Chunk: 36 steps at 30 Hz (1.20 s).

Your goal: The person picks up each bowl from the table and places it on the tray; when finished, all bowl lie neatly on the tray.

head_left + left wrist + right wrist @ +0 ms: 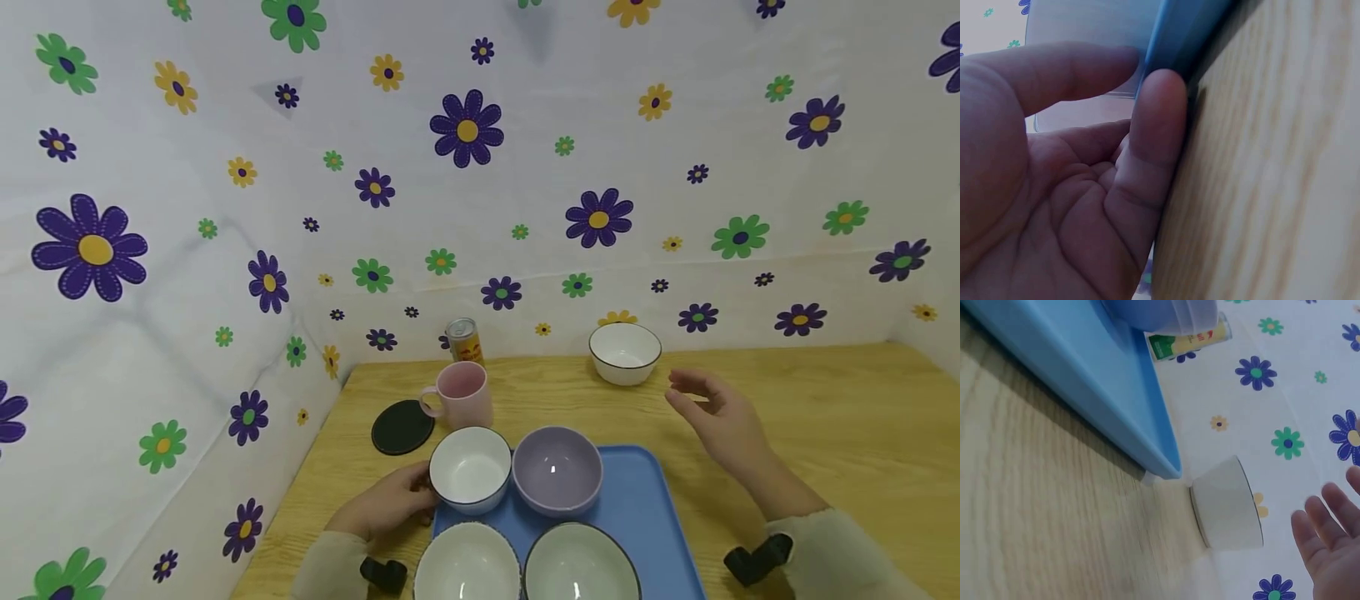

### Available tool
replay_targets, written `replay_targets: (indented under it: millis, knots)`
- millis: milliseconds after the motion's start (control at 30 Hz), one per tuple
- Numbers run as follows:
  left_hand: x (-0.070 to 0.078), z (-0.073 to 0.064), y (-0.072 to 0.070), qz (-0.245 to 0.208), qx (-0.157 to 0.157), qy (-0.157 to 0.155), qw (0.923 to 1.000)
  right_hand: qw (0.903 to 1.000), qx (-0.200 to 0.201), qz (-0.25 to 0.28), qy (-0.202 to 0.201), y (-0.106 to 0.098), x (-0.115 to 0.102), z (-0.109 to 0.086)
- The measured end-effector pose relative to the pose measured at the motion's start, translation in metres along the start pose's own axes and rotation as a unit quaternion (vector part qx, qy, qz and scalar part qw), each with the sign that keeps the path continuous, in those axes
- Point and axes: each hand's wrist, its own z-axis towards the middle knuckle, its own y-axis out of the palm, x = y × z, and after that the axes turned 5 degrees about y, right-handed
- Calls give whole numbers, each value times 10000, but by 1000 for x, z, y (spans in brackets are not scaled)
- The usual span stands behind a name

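Note:
My left hand point(393, 500) grips the left edge of the blue tray point(637, 483), close to a white bowl point(471, 471). In the left wrist view its thumb and curved fingers meet the tray's rim point(1159, 37), low over the wood. A light purple bowl point(558, 471) and two more pale bowls share the tray. My right hand point(723, 425) hovers over the table to the right, its fingers loosely bent and nothing in them. Nearest to it, a dark-rimmed white bowl point(626, 360) stands by the wall; the right wrist view shows a gap between them.
Behind the tray stand a pink mug point(465, 396) and a drink can point(467, 340). A round black coaster point(402, 427) lies left of the mug. Flower-patterned cloth point(480, 208) rises along the back and left sides of the wooden table point(825, 417).

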Motion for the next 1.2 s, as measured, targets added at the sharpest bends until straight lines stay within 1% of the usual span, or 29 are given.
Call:
replay_targets:
  millis: [133, 300, 433, 533, 700, 767, 1067, 1200]
  knots:
    - [0, 1, 0, 10, 30, -44, 10000, 9992, 157, -167, 333, -1, 6, 11]
    - [-1, 0, 0, 2, 77, -68, 9999, 9983, 140, -335, 464, 1, 9, 26]
    - [0, 0, 0, -42, 81, -90, 9999, 9969, -100, -434, 647, 5, 14, 37]
    - [0, 0, 0, -61, 61, -97, 9999, 9947, -324, -316, 928, 7, 18, 44]
    - [-1, 1, 0, 29, 62, -69, 10000, 9848, -738, -37, 1571, 9, 22, 57]
    - [-1, 1, 0, 63, 80, -74, 9999, 9814, -860, -22, 1715, 12, 23, 62]
    - [0, 1, 0, -82, 39, -98, 9999, 9737, -1318, -40, 1858, 24, 27, 78]
    - [-2, 2, 1, -79, 67, -98, 9999, 9729, -1390, -50, 1845, 28, 29, 84]
